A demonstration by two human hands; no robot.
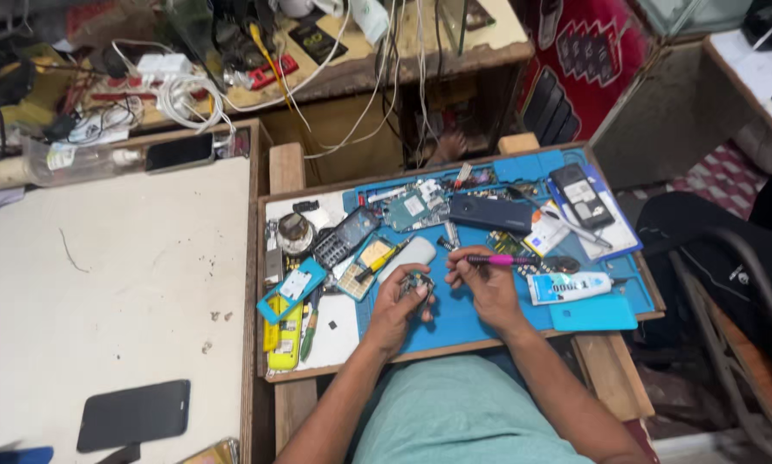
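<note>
- Head view, looking down: a seated person works at a blue repair mat point(455, 322) laid on a small wooden counter point(614, 369).
- The left hand point(399, 305) is closed around a small circuit board point(418, 282), held just above the mat's front edge.
- The right hand point(485, 279) grips a pink-handled screwdriver point(489, 259), lying nearly level, tip toward the left, close to the board.
- The step in hand looks like fine work on the board; the next move likely calls for a steady tip placed exactly, with the board held firm.
- Close by: a white glue tube point(566, 286), a teal phone cover point(594, 313), a dark phone body point(491, 212), a keypad phone point(581, 195) and a yellow battery point(285, 339).
- Loose parts crowd the mat to the left of the hands; to the right the glue tube lies near the wrist.
- Well apart on the white counter point(111, 283): a black smartphone point(134, 414).
</note>
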